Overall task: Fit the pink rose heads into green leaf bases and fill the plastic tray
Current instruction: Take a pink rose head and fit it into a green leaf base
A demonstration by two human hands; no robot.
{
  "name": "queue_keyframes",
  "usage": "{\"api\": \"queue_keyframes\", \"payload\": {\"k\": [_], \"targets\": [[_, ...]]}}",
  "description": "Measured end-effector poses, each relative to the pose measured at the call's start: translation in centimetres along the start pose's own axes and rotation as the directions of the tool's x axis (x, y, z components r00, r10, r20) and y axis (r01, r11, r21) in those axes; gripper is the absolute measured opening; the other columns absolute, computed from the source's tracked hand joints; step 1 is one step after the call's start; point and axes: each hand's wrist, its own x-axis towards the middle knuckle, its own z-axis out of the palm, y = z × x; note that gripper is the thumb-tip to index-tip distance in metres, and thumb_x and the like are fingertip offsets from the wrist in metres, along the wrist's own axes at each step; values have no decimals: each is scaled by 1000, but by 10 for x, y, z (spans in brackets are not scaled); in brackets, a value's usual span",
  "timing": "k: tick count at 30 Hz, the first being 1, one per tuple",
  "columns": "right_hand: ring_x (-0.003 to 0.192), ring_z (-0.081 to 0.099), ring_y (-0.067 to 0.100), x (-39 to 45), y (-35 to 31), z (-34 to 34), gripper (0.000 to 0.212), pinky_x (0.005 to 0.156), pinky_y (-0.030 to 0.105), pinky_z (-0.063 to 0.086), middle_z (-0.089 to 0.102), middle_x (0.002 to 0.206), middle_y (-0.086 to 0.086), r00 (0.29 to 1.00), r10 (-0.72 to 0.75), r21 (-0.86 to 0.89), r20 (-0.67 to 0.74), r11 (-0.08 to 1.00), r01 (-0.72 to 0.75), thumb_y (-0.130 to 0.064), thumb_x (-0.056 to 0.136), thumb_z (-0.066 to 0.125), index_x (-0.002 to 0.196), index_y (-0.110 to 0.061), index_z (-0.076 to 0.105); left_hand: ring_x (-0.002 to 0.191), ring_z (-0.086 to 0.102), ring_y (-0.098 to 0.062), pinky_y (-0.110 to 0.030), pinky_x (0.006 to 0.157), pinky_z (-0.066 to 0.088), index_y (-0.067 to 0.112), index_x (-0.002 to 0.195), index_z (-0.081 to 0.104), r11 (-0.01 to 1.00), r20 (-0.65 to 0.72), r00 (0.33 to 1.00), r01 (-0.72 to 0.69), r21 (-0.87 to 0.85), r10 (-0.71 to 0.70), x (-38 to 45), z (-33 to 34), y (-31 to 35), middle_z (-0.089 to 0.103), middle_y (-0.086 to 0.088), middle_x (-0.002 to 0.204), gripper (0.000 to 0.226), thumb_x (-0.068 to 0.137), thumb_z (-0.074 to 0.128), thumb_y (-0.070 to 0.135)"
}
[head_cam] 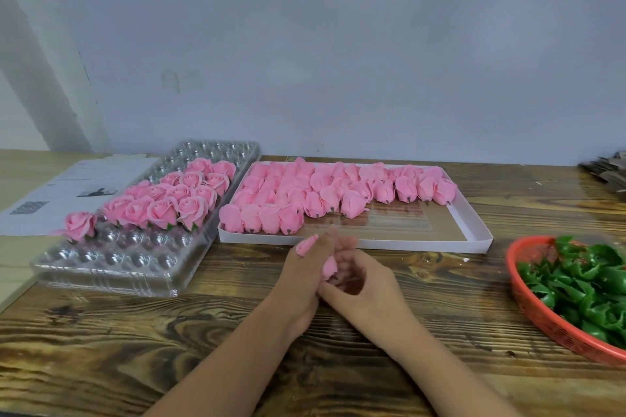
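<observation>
My left hand (301,278) and my right hand (364,284) meet at the table's middle, fingers curled around a pink rose head (329,267). A pink petal (306,245) pokes out above my left hand. I see no green base between them. The clear plastic tray (111,267) lies at the left, its far cells filled with several finished roses (169,200), one more (79,225) at the left edge. A white cardboard box (474,227) behind my hands holds several loose rose heads (338,193). A red basket (542,315) of green leaf bases (586,284) stands at the right.
Printed paper sheets (57,193) lie at the far left behind the tray. A dark stack (606,173) sits at the far right edge. A grey wall closes the back of the wooden table (169,349).
</observation>
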Motion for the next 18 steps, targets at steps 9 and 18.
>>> {"api": "queue_keyframes", "payload": {"k": [9,18], "targets": [[73,65,3,-5,-5,2,22,66,13,48,72,83,-15,990,-129,-20,-54,992,128,-20,86,73,98,-38,71,89,74,-18,-28,76,59,17,86,83,999,50,999,-3,-50,5,0,-1,0,78,-9,98,34,84,65,46],[67,60,14,-3,-18,-6,13,64,21,51,67,71,7,992,18,320,124,946,-57,-6,93,64,97,-8,76,72,64,-18,-25,52,49,26,86,81,999,163,986,-32,-9,33,0,-9,3,75,-8,103,40,90,62,60]]}}
